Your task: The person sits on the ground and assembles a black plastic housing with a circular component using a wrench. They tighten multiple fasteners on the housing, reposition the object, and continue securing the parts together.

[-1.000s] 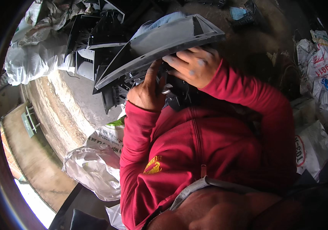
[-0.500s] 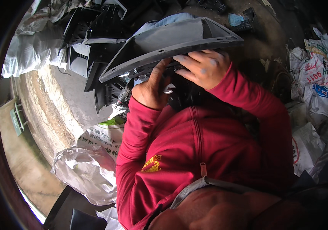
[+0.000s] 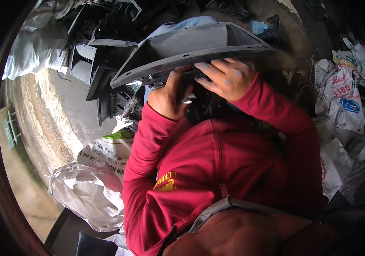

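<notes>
A large dark grey flared part (image 3: 182, 40), horn-shaped with a holed flange, lies across my lap, its wide mouth facing away. My left hand (image 3: 169, 96) is closed below the flange, thumb side up, around a wrench (image 3: 187, 99) whose silver open-ended jaw sticks out by the palm. The fingertips of that hand reach under the part. My right hand (image 3: 229, 79) is bent against the underside of the flange, fingers curled together; their tips and whatever they grip are hidden in the dark there.
More black flared parts (image 3: 83, 64) are heaped at the far left. A metal-tipped tool (image 3: 130, 106) lies beside my left wrist. White sacks stand at the left (image 3: 93, 192) and right (image 3: 340, 98). A blue item (image 3: 258, 27) rests on the floor at the far right.
The view has shifted slightly. Both hands stay at the flange; the wrench jaw by my left palm has turned a little.
</notes>
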`<move>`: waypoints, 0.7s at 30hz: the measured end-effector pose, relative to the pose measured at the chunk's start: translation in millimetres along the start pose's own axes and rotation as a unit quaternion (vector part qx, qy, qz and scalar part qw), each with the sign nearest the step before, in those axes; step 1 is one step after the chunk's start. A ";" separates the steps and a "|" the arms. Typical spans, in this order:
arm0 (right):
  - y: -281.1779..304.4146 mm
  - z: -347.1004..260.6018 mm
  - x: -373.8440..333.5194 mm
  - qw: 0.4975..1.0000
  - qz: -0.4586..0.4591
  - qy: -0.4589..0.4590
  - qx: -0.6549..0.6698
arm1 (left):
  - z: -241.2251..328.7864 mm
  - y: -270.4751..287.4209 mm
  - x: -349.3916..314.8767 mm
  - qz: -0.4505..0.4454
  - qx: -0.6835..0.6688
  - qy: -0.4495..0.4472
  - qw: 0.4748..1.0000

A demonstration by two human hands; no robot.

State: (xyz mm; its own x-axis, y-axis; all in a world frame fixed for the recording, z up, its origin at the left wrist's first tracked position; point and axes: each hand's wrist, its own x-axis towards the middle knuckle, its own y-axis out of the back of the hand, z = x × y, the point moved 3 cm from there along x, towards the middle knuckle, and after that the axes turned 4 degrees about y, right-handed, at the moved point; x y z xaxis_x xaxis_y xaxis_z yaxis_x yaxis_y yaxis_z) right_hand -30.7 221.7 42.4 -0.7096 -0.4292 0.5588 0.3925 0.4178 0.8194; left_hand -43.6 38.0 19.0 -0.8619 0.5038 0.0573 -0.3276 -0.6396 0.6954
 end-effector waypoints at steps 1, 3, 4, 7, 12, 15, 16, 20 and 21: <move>0.2 -0.3 0.5 1.000 0.005 0.003 -0.001 | 0.1 0.6 0.5 0.002 -0.001 0.001 1.000; 1.4 -1.0 -0.7 1.000 0.003 0.005 -0.004 | 1.2 1.5 1.2 0.006 -0.002 0.001 1.000; 1.9 -1.5 -1.0 1.000 0.004 0.005 -0.005 | 1.3 1.4 0.8 0.005 -0.001 0.001 1.000; 3.1 -1.1 -1.0 1.000 0.006 0.004 0.002 | 2.1 0.9 -0.5 0.001 -0.018 0.014 1.000; 0.8 -0.2 1.7 1.000 0.006 0.001 0.009 | 7.7 1.4 -4.0 -0.010 -0.047 0.096 0.994; 0.0 0.9 3.1 1.000 0.007 0.004 0.009 | 6.9 3.6 -4.6 0.048 0.052 -0.028 0.997; -0.1 0.6 2.7 1.000 0.006 0.007 0.010 | 6.9 3.7 -5.7 0.044 0.074 -0.018 0.996; 1.3 -0.1 0.4 1.000 0.007 0.018 0.010 | 4.7 3.2 -7.9 0.037 0.080 0.003 0.996; 2.0 -0.3 0.4 1.000 0.008 0.021 0.010 | 3.9 2.8 -8.1 0.037 0.061 0.002 0.997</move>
State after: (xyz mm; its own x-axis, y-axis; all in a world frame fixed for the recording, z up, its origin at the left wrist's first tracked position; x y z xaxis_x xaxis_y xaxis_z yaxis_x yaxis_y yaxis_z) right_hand -30.0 222.1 44.3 -0.6788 -0.4552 0.5762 0.3909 0.4404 0.8083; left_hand -36.1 34.5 23.2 -0.8839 0.4549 0.1087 -0.2134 -0.5991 0.7717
